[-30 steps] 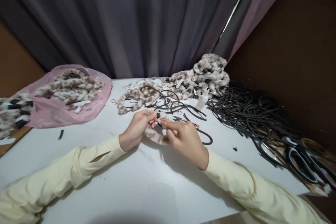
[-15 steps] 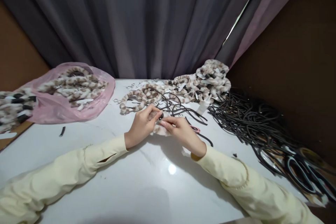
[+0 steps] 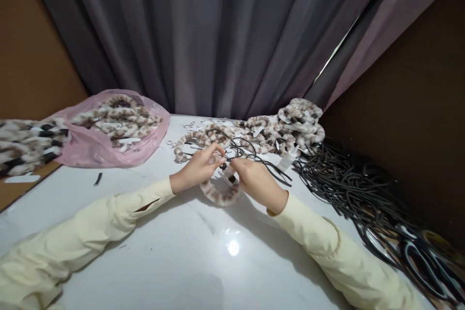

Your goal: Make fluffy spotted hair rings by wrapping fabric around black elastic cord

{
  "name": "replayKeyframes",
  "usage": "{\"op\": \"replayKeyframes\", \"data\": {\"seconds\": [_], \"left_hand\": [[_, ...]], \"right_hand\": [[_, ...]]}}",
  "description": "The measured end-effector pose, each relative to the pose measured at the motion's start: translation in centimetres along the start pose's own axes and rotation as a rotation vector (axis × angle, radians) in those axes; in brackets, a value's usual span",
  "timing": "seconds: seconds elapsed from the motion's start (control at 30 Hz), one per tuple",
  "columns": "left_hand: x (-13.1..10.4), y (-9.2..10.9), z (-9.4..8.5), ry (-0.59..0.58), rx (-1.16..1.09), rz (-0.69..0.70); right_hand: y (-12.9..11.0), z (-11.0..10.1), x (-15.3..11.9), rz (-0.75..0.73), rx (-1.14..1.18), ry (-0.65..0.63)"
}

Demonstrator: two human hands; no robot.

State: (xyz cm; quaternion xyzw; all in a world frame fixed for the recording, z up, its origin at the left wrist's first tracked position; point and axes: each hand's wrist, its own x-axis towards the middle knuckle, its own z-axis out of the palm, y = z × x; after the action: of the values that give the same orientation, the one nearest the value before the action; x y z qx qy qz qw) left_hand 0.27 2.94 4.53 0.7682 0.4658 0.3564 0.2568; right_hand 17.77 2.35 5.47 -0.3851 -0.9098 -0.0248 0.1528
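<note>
A furry white-and-brown ring (image 3: pixel 221 196) hangs between my two hands, a little above the white table. Dark sections (image 3: pixel 231 179) show near its upper end. My left hand (image 3: pixel 196 168) is closed, thumb and fingers pinching the ring's upper left by a small dark piece. On the other side, my right hand (image 3: pixel 258 183) is also closed, its curled fingers on the ring's upper right. The fingertips hide the exact grip points. Just beyond my hands lie another furry ring (image 3: pixel 180 150) and loose black cords (image 3: pixel 269 162).
A pink plastic bag (image 3: pixel 80 150) holding furry rings lies left, beside more rings (image 3: pixel 22 147). Further furry rings (image 3: pixel 303 121) are heaped at the back right. A small translucent bottle (image 3: pixel 288 160), a tangle of black cord (image 3: pixel 341 189) and large scissors (image 3: pixel 423 271) lie right.
The furry ring has turned so its loop now hangs open below my hands. My right hand has shifted from a fingertip pinch to a more curled grip. The view has tilted slightly.
</note>
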Motion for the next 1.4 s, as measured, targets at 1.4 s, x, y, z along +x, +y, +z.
{"op": "replayKeyframes", "data": {"seconds": [1.4], "left_hand": [[-1.4, 3.0, -0.6, -0.01, -0.5, -0.003]], "right_hand": [[0.4, -1.0, -0.2, 0.013, 0.643, 0.216]]}}
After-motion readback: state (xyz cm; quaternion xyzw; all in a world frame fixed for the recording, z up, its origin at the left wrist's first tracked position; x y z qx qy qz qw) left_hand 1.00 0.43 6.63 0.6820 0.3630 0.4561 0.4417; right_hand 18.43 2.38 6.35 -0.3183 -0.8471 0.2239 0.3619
